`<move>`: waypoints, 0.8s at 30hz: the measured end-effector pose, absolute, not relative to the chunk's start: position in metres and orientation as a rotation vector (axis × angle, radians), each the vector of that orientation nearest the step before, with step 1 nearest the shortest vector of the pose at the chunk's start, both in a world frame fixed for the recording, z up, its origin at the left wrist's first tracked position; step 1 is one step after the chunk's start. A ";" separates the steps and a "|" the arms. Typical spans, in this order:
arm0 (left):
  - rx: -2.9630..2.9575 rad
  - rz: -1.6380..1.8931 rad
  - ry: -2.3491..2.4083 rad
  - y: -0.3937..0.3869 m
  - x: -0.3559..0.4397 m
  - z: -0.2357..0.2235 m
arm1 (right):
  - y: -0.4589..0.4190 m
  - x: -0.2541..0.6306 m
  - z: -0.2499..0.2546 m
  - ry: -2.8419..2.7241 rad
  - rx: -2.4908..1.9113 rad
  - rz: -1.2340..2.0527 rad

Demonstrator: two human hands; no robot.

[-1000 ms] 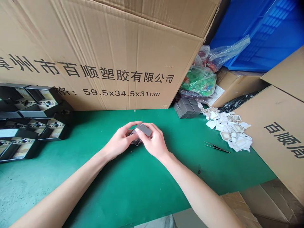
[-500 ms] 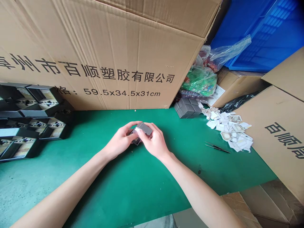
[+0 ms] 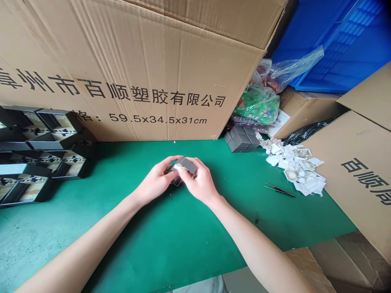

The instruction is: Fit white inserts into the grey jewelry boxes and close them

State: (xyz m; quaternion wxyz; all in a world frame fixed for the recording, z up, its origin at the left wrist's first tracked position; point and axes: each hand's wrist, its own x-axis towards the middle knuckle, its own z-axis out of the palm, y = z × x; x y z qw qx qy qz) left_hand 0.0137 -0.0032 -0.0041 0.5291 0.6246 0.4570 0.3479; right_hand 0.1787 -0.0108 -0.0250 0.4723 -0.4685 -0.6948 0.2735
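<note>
A small dark grey box [image 3: 187,165] is held between both hands over the middle of the green table, its lid side tilted up. My left hand [image 3: 157,177] has its fingers wrapped round the box's left part. Round the right part, my right hand [image 3: 199,179] is closed, its thumb pressed on the near side. A bit of white [image 3: 178,166] shows by that thumb; what it is I cannot make out. The fingers hide most of the box's inside and underside.
Open dark boxes [image 3: 65,142] are stacked at the left. A large carton [image 3: 146,61] stands behind. To the right are closed grey boxes [image 3: 240,140], a heap of white pieces [image 3: 301,167], tweezers [image 3: 280,189], bagged goods [image 3: 258,103] and a blue crate [image 3: 330,49].
Both hands keep their grip on the box with hardly any movement. The right thumb has shifted slightly and a little more white shows beside it. The whole view has drifted very slightly.
</note>
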 end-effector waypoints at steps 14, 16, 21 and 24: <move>1.814 0.760 1.116 -0.005 0.013 -0.014 | -0.016 0.178 -0.024 -1.623 -1.220 0.690; 1.825 0.751 1.118 -0.006 0.013 -0.013 | -0.016 0.178 -0.024 -1.621 -1.204 0.692; 1.805 0.756 1.090 -0.006 0.014 -0.011 | -0.015 0.178 -0.023 -1.635 -1.129 0.642; 1.766 0.763 1.086 -0.005 0.014 -0.010 | -0.015 0.179 -0.024 -1.656 -1.115 0.623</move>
